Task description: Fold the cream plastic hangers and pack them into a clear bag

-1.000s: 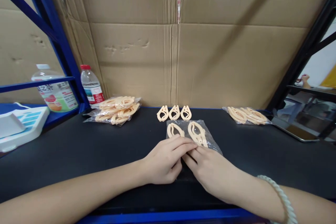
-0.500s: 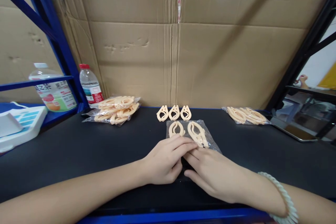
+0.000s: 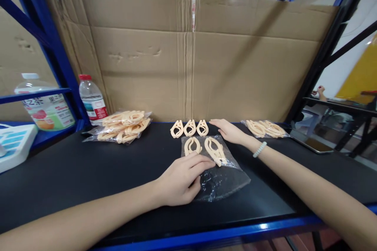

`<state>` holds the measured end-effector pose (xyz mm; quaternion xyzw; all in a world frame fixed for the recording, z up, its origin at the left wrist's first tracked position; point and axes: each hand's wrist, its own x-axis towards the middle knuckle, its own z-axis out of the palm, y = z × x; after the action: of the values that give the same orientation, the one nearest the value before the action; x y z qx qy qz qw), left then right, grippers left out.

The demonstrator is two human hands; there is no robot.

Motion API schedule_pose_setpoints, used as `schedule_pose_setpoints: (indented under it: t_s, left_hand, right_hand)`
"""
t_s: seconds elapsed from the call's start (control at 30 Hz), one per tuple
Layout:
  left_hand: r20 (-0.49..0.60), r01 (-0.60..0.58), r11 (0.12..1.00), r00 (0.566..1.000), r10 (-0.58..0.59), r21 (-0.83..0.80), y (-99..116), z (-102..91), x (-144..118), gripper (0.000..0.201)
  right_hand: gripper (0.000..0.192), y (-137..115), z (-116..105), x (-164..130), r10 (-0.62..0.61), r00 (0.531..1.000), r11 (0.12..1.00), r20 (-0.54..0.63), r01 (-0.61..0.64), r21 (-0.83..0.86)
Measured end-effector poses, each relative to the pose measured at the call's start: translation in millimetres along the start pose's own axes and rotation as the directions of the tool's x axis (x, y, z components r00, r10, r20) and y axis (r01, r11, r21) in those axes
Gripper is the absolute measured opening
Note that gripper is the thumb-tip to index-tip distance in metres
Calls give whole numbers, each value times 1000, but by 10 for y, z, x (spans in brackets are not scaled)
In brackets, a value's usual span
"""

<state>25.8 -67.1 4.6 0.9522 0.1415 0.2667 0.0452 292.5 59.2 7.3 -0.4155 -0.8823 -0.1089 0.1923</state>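
Observation:
My left hand [image 3: 184, 178] rests on a clear plastic bag [image 3: 226, 184], its fingers stretched over the film and its thumb apart below them. Inside the bag lie two beige folding hangers [image 3: 216, 150], folded into loops; the left one is partly under my fingers. My right hand [image 3: 228, 130], wearing a pale beaded bracelet, reaches past the bag with fingers extended and nothing seen in them. Its fingertips are beside the rightmost of three loose folded hangers [image 3: 202, 128] standing in a row behind the bag; I cannot tell whether they touch it.
Bagged hangers [image 3: 123, 125] are piled at the left, near a red-capped bottle [image 3: 92, 100]. Another bagged set [image 3: 265, 128] lies at the right, next to a flat tablet-like object [image 3: 312, 143]. A cardboard wall [image 3: 141, 70] closes off the back of the black tabletop [image 3: 118, 168].
My right hand has left the bag and moved up and right to the row of loose hangers, uncovering the bag's lower part. My left hand stays on the bag. The view has shifted slightly right.

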Motion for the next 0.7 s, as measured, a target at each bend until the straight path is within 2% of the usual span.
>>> schedule_pose_setpoints:
  t_s: [0.13,0.27,0.37,0.5,0.6,0.7]
  left_hand:
    - [7,7,1000,1000,-7,1,14,-14,6,50]
    - [6,15,1000,1000,-15,5,25,-20,4,49]
    - [-2,7,1000,1000,-7,10,19,-23,1,49]
    - [-5,5,1000,1000,-5,19,18,-35,-2,48]
    - [-6,1,1000,1000,-1,26,29,-44,-5,48]
    - [-12,-3,999,1000,4,32,32,-43,-7,47]
  right_hand:
    - [66,37,127,289,-26,991,997,130,34,-64]
    - [59,-25,157,544,-14,972,991,234,44,-124]
    - [46,-50,155,616,22,967,986,253,20,-164]
    - [33,56,93,463,85,967,983,242,-41,-181]
    - [27,189,29,162,97,969,988,227,-66,-141]
    - [24,283,-41,-172,80,984,995,158,-68,-76]
